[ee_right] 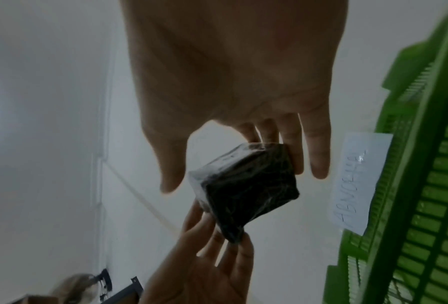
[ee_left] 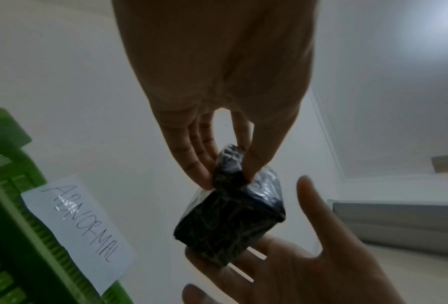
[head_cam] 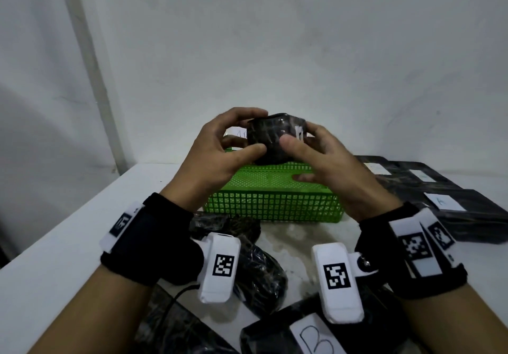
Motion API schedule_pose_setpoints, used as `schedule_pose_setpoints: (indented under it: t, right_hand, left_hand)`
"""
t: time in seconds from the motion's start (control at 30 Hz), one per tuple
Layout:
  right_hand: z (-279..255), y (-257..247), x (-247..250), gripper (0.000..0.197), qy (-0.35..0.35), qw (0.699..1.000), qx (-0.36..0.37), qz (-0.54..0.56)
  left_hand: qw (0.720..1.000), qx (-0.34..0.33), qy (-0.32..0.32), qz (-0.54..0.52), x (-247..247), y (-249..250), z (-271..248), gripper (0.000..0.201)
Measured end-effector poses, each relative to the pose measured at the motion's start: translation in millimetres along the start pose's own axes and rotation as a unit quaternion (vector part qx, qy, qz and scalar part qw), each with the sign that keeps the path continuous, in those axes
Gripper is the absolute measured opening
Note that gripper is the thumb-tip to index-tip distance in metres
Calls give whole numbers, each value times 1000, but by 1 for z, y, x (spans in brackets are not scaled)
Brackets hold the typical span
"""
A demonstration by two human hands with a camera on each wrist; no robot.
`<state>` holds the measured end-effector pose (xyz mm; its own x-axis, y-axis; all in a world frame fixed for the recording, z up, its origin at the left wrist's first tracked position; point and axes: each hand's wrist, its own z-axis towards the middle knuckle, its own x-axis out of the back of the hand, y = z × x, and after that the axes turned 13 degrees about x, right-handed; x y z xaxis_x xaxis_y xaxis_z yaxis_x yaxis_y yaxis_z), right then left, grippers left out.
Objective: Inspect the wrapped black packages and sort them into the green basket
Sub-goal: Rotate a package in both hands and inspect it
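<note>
A small black package (head_cam: 270, 140) wrapped in shiny film, with a white tag, hangs above the green basket (head_cam: 272, 202). My left hand (head_cam: 254, 130) pinches its left end between thumb and fingers. In the left wrist view that left hand (ee_left: 228, 172) nips the package (ee_left: 230, 222) at a top fold. My right hand (head_cam: 298, 136) lies against the right side. Seen from the right wrist, the right hand (ee_right: 233, 174) has straight fingers behind the package (ee_right: 246, 185) and the thumb stands apart. A paper label (ee_left: 80, 226) on the basket (ee_left: 7, 236) reads ABNORMAL.
Flat black packages (head_cam: 412, 183) with white labels lie at the right, one marked A (head_cam: 442, 201). Crumpled black packages (head_cam: 261, 276) lie near me, and one carries a B label (head_cam: 316, 340). The white table's edge (head_cam: 68, 216) runs along the left; a wall stands behind.
</note>
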<state>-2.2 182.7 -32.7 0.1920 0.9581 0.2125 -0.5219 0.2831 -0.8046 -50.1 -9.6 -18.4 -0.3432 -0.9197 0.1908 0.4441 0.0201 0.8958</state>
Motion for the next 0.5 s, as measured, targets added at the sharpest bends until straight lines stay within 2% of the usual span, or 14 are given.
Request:
schedule_pose_setpoints:
  t: [0.07, 0.17, 0.23, 0.3, 0.37, 0.5]
  right_hand:
    - [0, 1, -3, 96, 11, 1000, 2, 11]
    - [0, 3, -5, 90, 84, 996, 27, 22]
    - [1, 2, -5, 86, 98, 994, 45, 21]
    - [0, 0, -7, 85, 85, 995, 57, 21]
    - [-1, 1, -9, 86, 57, 995, 73, 22]
    - [-4, 0, -5, 99, -8, 994, 110, -23]
  left_hand:
    - [1000, -9, -16, 4, -1, 3, -1, 49]
    - [997, 13, -40, -64, -1, 10, -1, 42]
    - [995, 43, -38, -87, -2, 13, -2, 30]
    - [993, 85, -35, -71, -5, 13, -2, 25]
    - [989, 127, -53, -63, -5, 10, -1, 37]
    - [976, 137, -87, -144, 5, 11, 0, 48]
